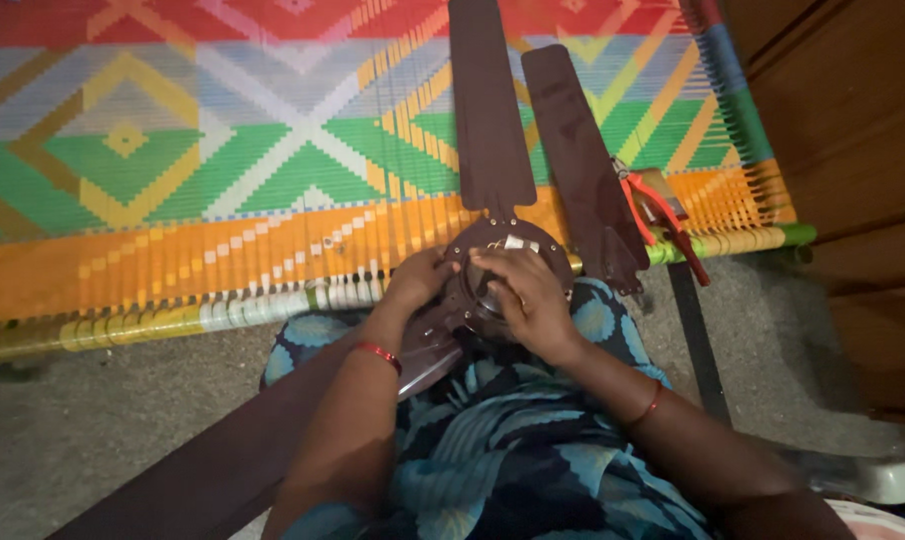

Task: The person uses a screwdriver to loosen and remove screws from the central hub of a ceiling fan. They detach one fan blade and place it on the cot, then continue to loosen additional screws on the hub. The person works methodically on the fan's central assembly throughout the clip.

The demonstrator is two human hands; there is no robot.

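Brown ceiling fan hub (508, 262) rests on our lap against the edge of the woven cot (223, 180). Our left hand (421, 278) pinches its rim at 9 o'clock, fingers curled; our right hand (525, 295) cups the motor centre, fingers bent over it. One blade (488, 110) points to 12 o'clock. Red-handled pliers (658, 210) lie at 3 o'clock.

Three brown fan blades (488, 110), one pair of red pliers (658, 210), two hands (523, 290).

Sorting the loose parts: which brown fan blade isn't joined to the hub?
The right-hand blade beside the red pliers; it lies loose on the woven cot, while the others meet the hub.
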